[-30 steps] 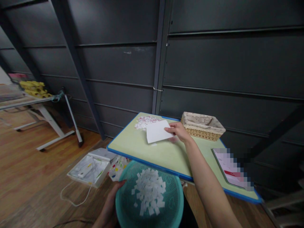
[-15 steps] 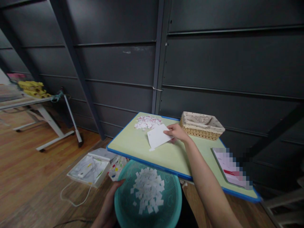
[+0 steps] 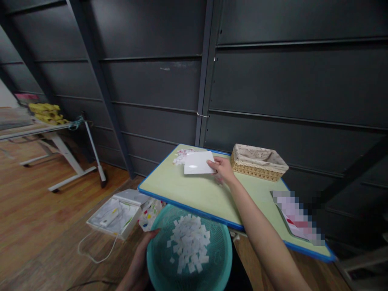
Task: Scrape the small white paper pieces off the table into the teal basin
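Note:
My right hand [image 3: 222, 167] grips a white card [image 3: 197, 163] by its right edge, just over the yellow-green tabletop [image 3: 178, 188]. Behind the card lies a heap of small paper scraps [image 3: 182, 155], white with some red or pink, partly covered by it. My left hand [image 3: 147, 242] holds the left rim of a teal plastic basket [image 3: 216, 258] below the table's front edge, thumb over the rim and fingers hidden. Inside the basket sits a pile of small white paper pieces [image 3: 189, 242].
A cloth-lined wicker basket [image 3: 257, 161] stands at the table's back right, and a tablet-like flat object [image 3: 298, 220], partly blurred, lies at the right. An open white box [image 3: 115, 216] with a cable rests on the floor, left. Another table [image 3: 39, 128] stands far left; a dark panelled wall [image 3: 157, 85] is behind.
My right hand has moved the white card up and slightly left, turning it more level, so it covers part of the scrap heap. The left hand and teal basket stay put.

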Demonstrator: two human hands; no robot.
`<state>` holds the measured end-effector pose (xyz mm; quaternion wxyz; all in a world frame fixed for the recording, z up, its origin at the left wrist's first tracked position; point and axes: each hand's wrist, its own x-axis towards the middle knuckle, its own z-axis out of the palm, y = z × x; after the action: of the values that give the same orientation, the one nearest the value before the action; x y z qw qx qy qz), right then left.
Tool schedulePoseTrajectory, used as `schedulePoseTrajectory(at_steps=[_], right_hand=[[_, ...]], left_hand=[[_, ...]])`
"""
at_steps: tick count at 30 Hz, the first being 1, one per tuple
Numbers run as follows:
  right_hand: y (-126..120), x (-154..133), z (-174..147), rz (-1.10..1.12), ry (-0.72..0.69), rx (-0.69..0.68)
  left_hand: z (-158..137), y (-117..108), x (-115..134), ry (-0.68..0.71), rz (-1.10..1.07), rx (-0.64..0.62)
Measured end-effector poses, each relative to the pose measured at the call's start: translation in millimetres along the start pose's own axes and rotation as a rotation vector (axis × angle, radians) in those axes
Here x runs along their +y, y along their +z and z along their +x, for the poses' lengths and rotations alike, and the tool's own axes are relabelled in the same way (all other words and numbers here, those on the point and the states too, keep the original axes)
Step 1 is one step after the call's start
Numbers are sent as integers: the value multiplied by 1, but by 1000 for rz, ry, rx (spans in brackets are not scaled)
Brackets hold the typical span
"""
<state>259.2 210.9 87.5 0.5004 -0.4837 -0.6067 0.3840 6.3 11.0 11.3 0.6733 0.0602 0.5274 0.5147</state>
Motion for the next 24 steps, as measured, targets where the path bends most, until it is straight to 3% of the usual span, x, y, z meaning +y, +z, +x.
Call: schedulePoseTrajectory(at_steps=[2, 4, 11, 16, 24], right_hand=[[-2, 5, 4, -143, -31, 143], [-3, 10, 6, -269, -52, 174], [17, 18, 4, -460, -155, 119], [40, 15, -13, -710, -237, 137], [56, 16, -14, -977, -252, -19]], left_hand=[[1, -1, 0, 4, 4, -11], [3, -1, -1, 8, 17, -7], [6, -5, -3, 23, 5, -48], [8, -5, -5, 38, -10, -56], [3, 0, -2, 13, 17, -9]])
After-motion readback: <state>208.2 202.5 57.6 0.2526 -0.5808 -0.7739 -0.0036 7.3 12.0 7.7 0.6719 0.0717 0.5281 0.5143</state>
